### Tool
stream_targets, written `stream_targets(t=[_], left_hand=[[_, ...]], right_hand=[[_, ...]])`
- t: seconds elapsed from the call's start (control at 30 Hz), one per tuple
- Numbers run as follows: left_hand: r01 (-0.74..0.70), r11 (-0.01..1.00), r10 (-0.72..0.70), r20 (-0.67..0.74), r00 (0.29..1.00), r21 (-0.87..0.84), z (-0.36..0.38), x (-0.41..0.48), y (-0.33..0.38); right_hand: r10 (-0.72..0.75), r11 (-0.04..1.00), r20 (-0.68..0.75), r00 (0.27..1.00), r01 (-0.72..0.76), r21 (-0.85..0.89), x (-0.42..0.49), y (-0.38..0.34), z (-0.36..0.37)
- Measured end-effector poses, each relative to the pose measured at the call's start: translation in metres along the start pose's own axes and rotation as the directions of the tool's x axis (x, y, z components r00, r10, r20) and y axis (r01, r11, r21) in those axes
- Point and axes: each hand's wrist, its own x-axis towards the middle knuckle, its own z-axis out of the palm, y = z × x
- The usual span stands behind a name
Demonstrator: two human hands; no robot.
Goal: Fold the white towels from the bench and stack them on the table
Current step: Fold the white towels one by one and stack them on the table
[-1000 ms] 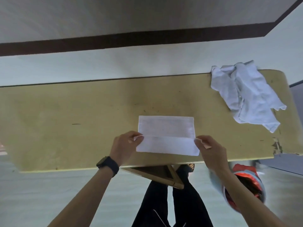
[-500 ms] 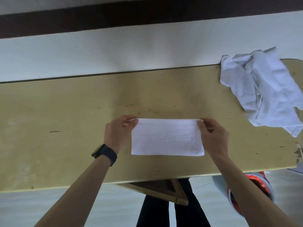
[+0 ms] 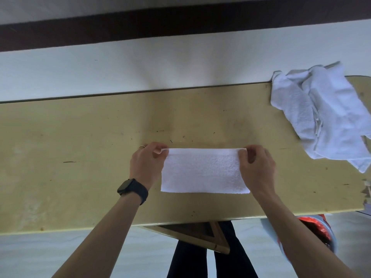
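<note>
a second ago the left hand and right hand held the near edge of the towel, which lay taller on the worktop. that edge has since been carried over to the far edge, so the towel now lies flat as a narrower, doubled strip near the front of the worktop. each hand pinches a far corner, squaring the layers. one fold looks finished, and another probably follows. a crumpled heap of towels waits at the far right, well apart.
</note>
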Motion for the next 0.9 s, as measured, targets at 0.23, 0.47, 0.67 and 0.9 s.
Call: stream_targets(t=[0.23,0.47,0.67,0.9], left_hand=[[-0.365,0.868,0.408,-0.064,0.911,0.335,0.003,-0.013,-0.002],[-0.536,0.713,0.525,0.163,0.835,0.452,0.014,-0.028,-0.030],[-0.399,0.793,0.425,0.051,0.904,0.460,0.020,-0.071,-0.031],[-0.458,0.778,0.493,0.033,0.869,0.430,0.042,-0.108,-0.030]], right_hand=[[-0.123,0.990,-0.061,0.990,0.127,0.058,-0.040,-0.003,-0.012],[-0.098,0.951,0.202,0.974,0.151,-0.270,-0.063,-0.026,0.014],[-0.366,0.831,0.316,0.875,0.460,-0.312,-0.015,-0.058,0.030],[-0.694,0.632,0.265,0.669,0.743,-0.220,-0.038,-0.022,0.028]])
